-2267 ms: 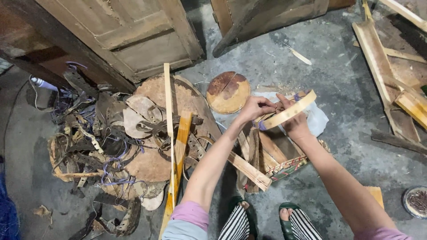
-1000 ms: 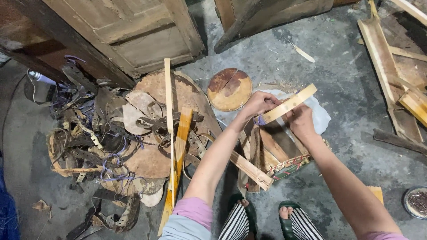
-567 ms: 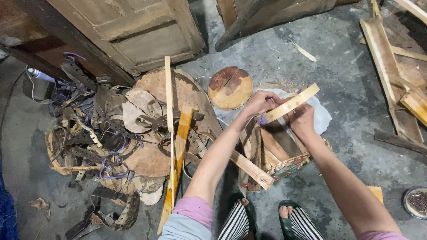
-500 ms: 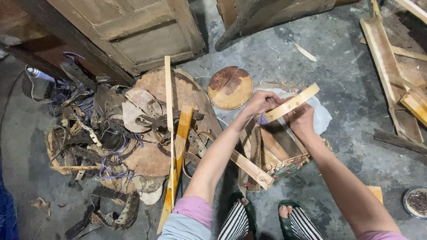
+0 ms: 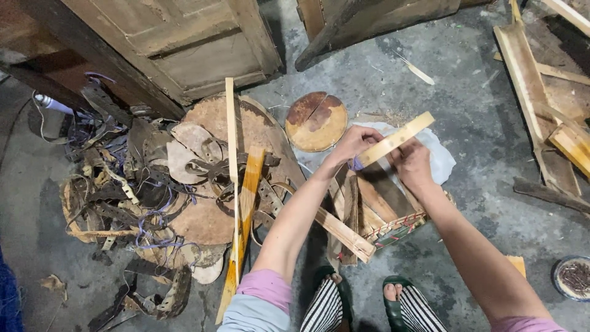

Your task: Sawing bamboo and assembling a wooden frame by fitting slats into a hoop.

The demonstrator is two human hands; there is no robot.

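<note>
Both hands are clamping one pale wooden slat [image 5: 396, 138]: left hand [image 5: 353, 142] at its lower end, right hand [image 5: 410, 161] mid-length, long axis slanting up beyond the right fingers.

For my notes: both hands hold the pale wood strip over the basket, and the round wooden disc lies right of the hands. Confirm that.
Not quite. The head view shows the disc left of the hands, on the floor. The left hand and right hand do hold the strip over the basket.
</note>
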